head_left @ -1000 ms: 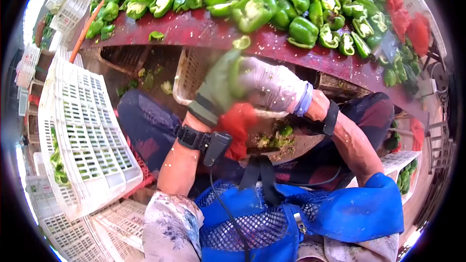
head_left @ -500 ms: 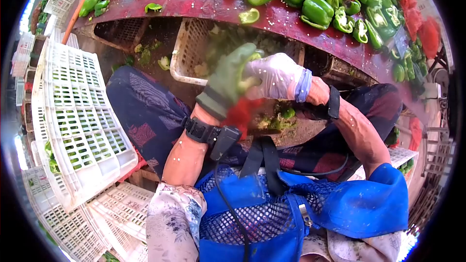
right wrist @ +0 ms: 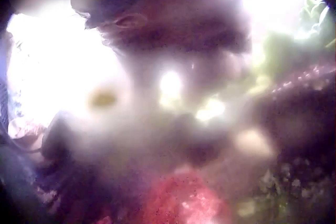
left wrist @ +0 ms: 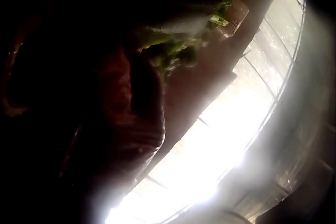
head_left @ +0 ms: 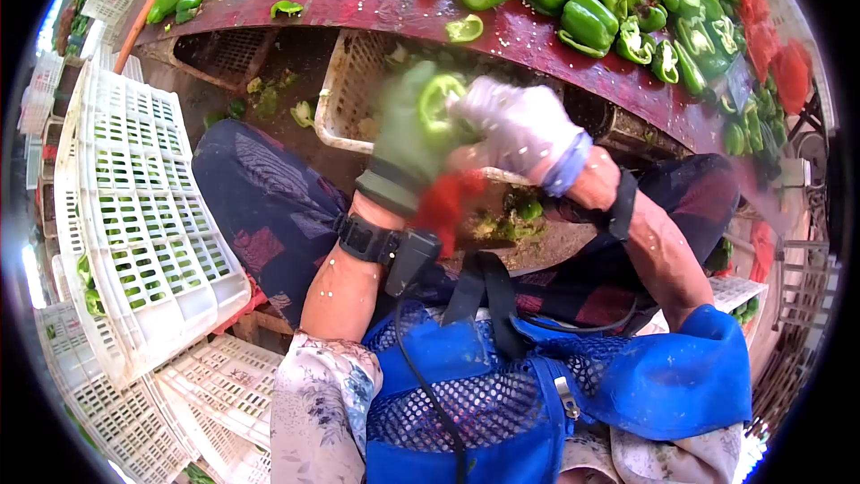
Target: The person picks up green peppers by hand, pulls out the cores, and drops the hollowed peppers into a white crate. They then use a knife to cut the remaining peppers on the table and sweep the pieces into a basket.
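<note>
In the head view, my left hand (head_left: pixel 401 130), in a green glove, grips a green bell pepper (head_left: pixel 435 108) whose cut, hollow opening faces up. Motion blurs both hands. My right hand (head_left: pixel 524 133), in a whitish glove with a blue band at the wrist, has its fingers curled at the pepper's right rim. Its palm side is hidden, so I cannot tell whether a tool is also in it. Just beyond the hands, a cut pepper piece (head_left: pixel 465 29) lies on the edge of the red table (head_left: pixel 376 13). The left wrist view is mostly dark and the right wrist view blurred.
Halved and whole peppers (head_left: pixel 587 22) are heaped across the table. Below its edge stands a whitish crate (head_left: pixel 333 108) with scraps inside. White slatted crates (head_left: pixel 157 215) stack up at the left. Red mesh (head_left: pixel 445 206) hangs beneath the hands, above pepper scraps (head_left: pixel 515 220) on the ground.
The head view has tilted, so the table sits higher in it. My hands have turned the pepper until its cut opening shows, and the right hand has shifted slightly rightward.
</note>
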The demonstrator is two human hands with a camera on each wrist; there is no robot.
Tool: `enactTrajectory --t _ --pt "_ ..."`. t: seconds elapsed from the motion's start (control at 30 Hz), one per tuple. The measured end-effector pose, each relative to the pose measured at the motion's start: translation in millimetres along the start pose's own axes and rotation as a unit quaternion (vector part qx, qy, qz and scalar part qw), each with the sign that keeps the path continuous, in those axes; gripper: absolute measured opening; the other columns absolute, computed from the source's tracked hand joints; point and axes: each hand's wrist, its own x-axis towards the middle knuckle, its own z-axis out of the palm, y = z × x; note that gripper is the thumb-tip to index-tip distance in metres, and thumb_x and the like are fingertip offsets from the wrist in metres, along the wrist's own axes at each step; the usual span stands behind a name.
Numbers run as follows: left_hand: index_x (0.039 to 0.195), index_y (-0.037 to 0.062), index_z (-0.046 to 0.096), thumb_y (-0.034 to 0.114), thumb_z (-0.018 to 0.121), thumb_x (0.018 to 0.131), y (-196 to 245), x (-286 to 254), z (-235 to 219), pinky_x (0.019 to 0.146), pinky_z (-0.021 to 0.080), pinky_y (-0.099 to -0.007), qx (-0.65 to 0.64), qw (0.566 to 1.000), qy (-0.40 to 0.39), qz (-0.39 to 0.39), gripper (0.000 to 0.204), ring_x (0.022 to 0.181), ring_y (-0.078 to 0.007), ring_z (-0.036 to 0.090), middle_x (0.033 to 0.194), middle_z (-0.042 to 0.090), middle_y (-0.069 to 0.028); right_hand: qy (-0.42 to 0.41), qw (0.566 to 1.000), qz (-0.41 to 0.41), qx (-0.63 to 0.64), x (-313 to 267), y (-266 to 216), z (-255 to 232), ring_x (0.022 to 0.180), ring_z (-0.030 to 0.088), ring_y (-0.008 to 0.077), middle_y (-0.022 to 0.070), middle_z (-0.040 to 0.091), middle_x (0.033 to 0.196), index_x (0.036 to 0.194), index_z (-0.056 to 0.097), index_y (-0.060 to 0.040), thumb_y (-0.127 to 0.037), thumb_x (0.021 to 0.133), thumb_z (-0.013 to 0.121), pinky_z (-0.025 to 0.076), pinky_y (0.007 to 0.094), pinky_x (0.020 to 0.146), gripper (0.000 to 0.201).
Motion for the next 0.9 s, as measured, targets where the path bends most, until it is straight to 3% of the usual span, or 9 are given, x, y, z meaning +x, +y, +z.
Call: enactTrajectory --t 0.03,0.07,0.17,0.2,0.3,0.57,0.7,0.8,0.9 --pt "0.116 0.0079 0.061 0.037 0.061 0.092 -4.6 -1.1 2.9 0.063 0.060 -0.0348 0.149 0.985 0.014 0.082 0.038 0.087 -0.0195 0.069 0.105 0.068 -0.0091 0.012 0.997 -0.012 0.077 -1.5 1.2 8.3 0.075 0.067 0.0312 0.0135 0.067 0.085 0.096 0.066 -0.0070 -0.038 0.079 0.073 0.054 0.0409 0.063 0.037" --pt "0.120 0.0074 0.060 0.038 0.061 0.093 -9.2 -3.1 1.8 0.067 0.060 -0.0344 0.166 0.981 -0.017 0.104 0.041 0.091 -0.0191 0.068 0.109 0.068 -0.0099 -0.024 0.995 -0.015 0.090 -2.7 1.4 14.8 0.075 0.067 0.0326 0.0140 0.066 0.082 0.092 0.066 -0.0065 -0.037 0.079 0.073 0.054 0.0421 0.063 0.034" --pt "0.130 0.0017 0.054 0.018 0.064 0.088 -15.3 -9.2 -6.4 0.095 0.051 -0.0350 0.163 0.978 -0.113 0.067 0.046 0.112 -0.0248 0.061 0.124 0.062 -0.0154 -0.088 0.988 -0.036 0.121 -8.2 3.9 21.7 0.071 0.064 0.0368 0.0151 0.064 0.076 0.089 0.065 -0.0060 -0.034 0.083 0.071 0.052 0.0443 0.062 0.030" --pt "0.128 -0.0013 0.054 0.010 0.067 0.081 -15.3 -10.3 -5.6 0.100 0.048 -0.0364 0.219 0.963 -0.129 0.091 0.051 0.116 -0.0309 0.059 0.125 0.061 -0.0194 -0.099 0.986 -0.043 0.131 -10.3 3.8 22.4 0.070 0.062 0.0382 0.0154 0.062 0.075 0.090 0.064 -0.0060 -0.034 0.084 0.070 0.051 0.0449 0.062 0.029" --pt "0.128 -0.0054 0.054 0.009 0.075 0.074 -7.6 -16.3 -1.2 0.107 0.042 -0.0378 0.266 0.943 -0.162 0.115 0.060 0.123 -0.0357 0.054 0.129 0.058 -0.0233 -0.049 0.980 -0.088 0.173 -14.9 5.1 23.9 0.069 0.062 0.0386 0.0156 0.063 0.074 0.091 0.064 -0.0061 -0.032 0.085 0.070 0.051 0.0450 0.062 0.028" --pt "0.134 -0.0092 0.048 0.028 0.087 0.066 1.2 -26.2 6.3 0.111 0.038 -0.0361 0.074 0.990 -0.095 -0.068 0.087 0.129 -0.0308 0.051 0.137 0.053 -0.0225 -0.023 0.974 -0.080 0.213 -21.1 -4.9 15.1 0.075 0.064 0.0367 0.0172 0.064 0.079 0.085 0.067 -0.0045 -0.025 0.081 0.069 0.052 0.0455 0.067 0.021" --pt "0.136 -0.0072 0.048 0.022 0.088 0.063 -0.3 -32.6 -0.5 0.112 0.037 -0.0363 0.153 0.976 -0.157 0.009 0.088 0.131 -0.0313 0.049 0.139 0.052 -0.0226 0.034 0.975 -0.132 0.176 -22.0 -7.3 20.8 0.070 0.064 0.0354 0.0148 0.064 0.075 0.082 0.067 -0.0056 -0.028 0.082 0.068 0.052 0.0443 0.064 0.022" --pt "0.135 -0.0065 0.049 0.019 0.081 0.071 2.9 -38.5 -2.9 0.111 0.037 -0.0366 0.288 0.917 -0.247 0.123 0.076 0.129 -0.0323 0.051 0.137 0.053 -0.0232 0.058 0.968 -0.175 0.171 -31.0 -9.2 35.7 0.064 0.062 0.0350 0.0128 0.063 0.070 0.076 0.065 -0.0059 -0.030 0.082 0.068 0.051 0.0433 0.061 0.025" --pt "0.135 -0.0069 0.049 0.025 0.079 0.073 6.6 -40.9 0.2 0.110 0.038 -0.0371 0.313 0.897 -0.268 0.158 0.075 0.128 -0.0335 0.051 0.137 0.053 -0.0245 0.062 0.965 -0.186 0.171 -36.4 -7.7 39.9 0.060 0.060 0.0349 0.0121 0.061 0.065 0.071 0.063 -0.0060 -0.031 0.081 0.068 0.051 0.0430 0.059 0.028"
